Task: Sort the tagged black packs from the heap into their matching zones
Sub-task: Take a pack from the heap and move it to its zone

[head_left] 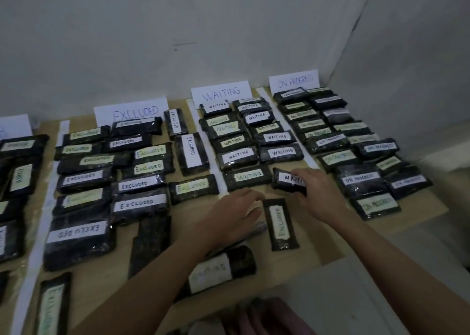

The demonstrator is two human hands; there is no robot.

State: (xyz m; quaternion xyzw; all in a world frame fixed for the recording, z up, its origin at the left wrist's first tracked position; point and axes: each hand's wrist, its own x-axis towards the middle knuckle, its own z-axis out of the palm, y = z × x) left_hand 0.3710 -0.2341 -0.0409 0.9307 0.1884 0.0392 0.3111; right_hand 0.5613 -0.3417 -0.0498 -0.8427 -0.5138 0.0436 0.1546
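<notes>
Excluded packs [134, 182] lie left of waiting packs [250, 141], on-progress packs [356, 146] right, zone signs [220, 94] behind

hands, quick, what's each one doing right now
Left hand: open, fingers beside the EXCLUDED pack, holding nothing.
Right hand: holding the WAITING pack.

Both forearms are bare, with no sleeves in view. The left hand [230, 216] and right hand [314, 191] wear no gloves, rings or watches.
</notes>
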